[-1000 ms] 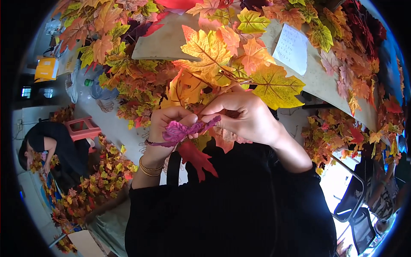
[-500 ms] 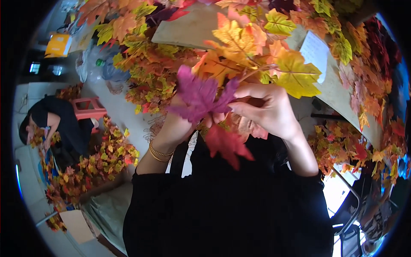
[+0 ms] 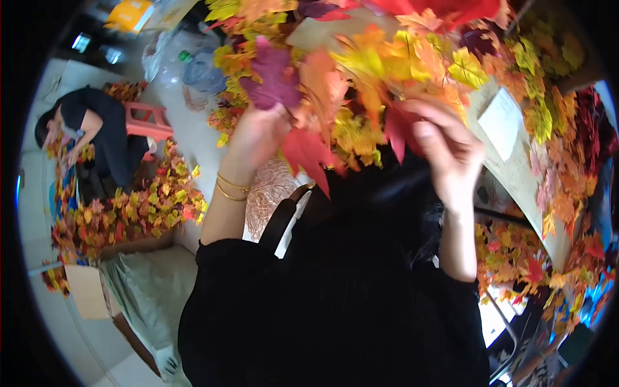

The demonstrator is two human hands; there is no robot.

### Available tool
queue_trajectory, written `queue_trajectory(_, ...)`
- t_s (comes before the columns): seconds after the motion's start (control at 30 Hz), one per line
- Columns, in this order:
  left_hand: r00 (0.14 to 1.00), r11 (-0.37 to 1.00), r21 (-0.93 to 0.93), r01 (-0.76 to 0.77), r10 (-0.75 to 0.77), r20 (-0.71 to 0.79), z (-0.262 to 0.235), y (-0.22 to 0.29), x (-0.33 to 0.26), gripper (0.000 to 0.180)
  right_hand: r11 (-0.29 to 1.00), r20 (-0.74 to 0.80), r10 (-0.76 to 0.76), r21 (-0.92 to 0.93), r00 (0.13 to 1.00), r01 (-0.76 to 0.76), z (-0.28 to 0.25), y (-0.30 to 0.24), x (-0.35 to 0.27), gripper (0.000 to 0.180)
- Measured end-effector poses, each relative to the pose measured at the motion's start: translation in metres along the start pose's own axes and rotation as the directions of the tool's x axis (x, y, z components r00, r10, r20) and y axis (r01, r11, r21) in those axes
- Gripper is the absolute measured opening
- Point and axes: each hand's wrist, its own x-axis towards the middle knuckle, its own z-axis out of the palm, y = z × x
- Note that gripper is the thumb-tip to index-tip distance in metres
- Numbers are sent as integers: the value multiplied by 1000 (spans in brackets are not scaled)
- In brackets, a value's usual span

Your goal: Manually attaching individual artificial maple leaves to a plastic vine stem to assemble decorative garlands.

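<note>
A garland of artificial maple leaves (image 3: 342, 132) in orange, yellow and red stretches between my two hands, smeared by motion. My left hand (image 3: 267, 129) grips the garland at its left end. A purple leaf (image 3: 271, 74) covers most of its fingers, and a red leaf (image 3: 309, 158) hangs beside it. On the right, my right hand (image 3: 451, 145) is closed, with thumb and fingers about a dark red leaf (image 3: 403, 132). Gold bracelets (image 3: 232, 187) circle my left wrist.
Beyond my hands, more leaves lie on a table (image 3: 516, 180) with a white paper (image 3: 501, 122). At left another person (image 3: 103, 132) bends over leaf garlands near a red stool (image 3: 148, 119). Below stands a cardboard box (image 3: 87, 293) with green lining. A water jug (image 3: 203, 71) sits at upper left.
My hands, close together before, have moved apart: the right one went right and the left one slightly left and up. The garland spreads between them. The whole view has shifted slightly.
</note>
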Motion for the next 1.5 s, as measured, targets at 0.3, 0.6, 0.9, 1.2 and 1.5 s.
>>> queue_trajectory(0.3, 943, 911, -326, -252, 156, -294, -83, 66, -76, 31, 999, -97, -52, -23, 994, 50, 23, 27, -27, 17)
queue_trajectory(0.6, 943, 891, -311, -330, 299, -145, -141, 75, -95, 38, 998, -535, 32, 63, 844, 2, 51, 70, 2, 7)
queue_trajectory(0.9, 848, 894, -440, -91, 300, 436, -195, 55, -90, 46, 550, -347, 217, -729, 912, -408, -65, 88, 171, 36)
queue_trajectory(1.2, 975, 971, -85, -223, 224, -1, -189, 45, -109, 54, 788, 90, 470, -490, 878, -372, -21, 100, 187, 33)
queue_trajectory(1.5, 973, 980, 147, -133, 157, -170, -205, 26, -97, 43, 907, 259, 362, -321, 895, -274, 21, 74, 168, 44)
